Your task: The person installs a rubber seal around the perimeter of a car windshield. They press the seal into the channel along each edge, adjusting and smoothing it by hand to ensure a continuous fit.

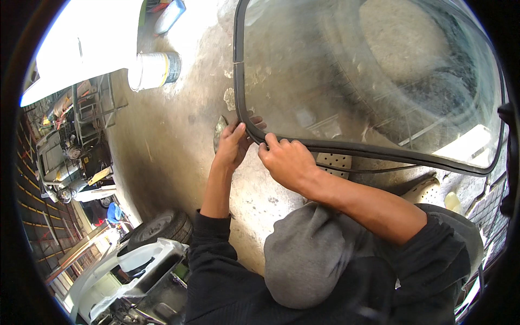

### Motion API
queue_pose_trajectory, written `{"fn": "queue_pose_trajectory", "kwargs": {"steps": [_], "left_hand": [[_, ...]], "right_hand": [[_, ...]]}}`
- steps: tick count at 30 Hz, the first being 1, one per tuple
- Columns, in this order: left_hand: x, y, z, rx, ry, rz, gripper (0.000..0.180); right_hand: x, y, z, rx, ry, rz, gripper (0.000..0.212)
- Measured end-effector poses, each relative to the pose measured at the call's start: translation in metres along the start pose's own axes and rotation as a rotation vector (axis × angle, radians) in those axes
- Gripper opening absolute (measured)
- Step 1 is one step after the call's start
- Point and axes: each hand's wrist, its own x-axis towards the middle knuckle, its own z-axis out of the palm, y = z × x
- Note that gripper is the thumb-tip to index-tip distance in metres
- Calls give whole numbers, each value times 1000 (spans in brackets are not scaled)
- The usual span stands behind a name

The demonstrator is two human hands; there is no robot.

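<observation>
A large curved pane of clear glass [303, 76], likely a car window, fills the upper right. A black rubber seal [374, 151] runs along its edge. At the rounded near-left corner, my left hand [235, 143] grips the seal, thumb on the outer side and fingers showing behind the glass. Close to its right, my right hand [288, 162] is closed on the seal along the near edge, thumb and fingers pressed against the rubber. A thin dark strip hangs below the seal to the right of my right hand. The far edge of the pane is partly out of view.
Light perforated clogs [422, 192] are on the concrete floor [168, 135] below the glass. A paint can [154, 71] lies at the upper left. A tyre [160, 227] and car body parts [130, 271] stand at the lower left. Metal frames and clutter line the far left.
</observation>
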Motion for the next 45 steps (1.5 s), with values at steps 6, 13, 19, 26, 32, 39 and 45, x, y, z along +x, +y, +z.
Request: {"fn": "queue_pose_trajectory", "kwargs": {"steps": [6, 13, 19, 26, 32, 39, 45], "left_hand": [[-8, 4, 6, 68, -47, -22, 36], [-3, 0, 10, 101, 84, -4, 34], [-8, -10, 7, -61, 55, 29, 37], [-20, -23, 12, -90, -62, 21, 45], [-22, -16, 20, -108, -30, -23, 39], [-22, -8, 26, 15, 79, -95, 32], [-22, -4, 42, 68, 244, -132, 28]], "right_hand": [[3, 10, -5, 70, 21, 55, 24], [1, 9, -6, -132, 105, -26, 19], [11, 16, -9, -114, 170, 28, 12], [0, 13, 1, -175, 206, -12, 13], [-4, 5, 12, -243, 241, -89, 15], [0, 3, 12, -307, 313, -104, 10], [3, 5, 8, -253, 296, -63, 10]]}}
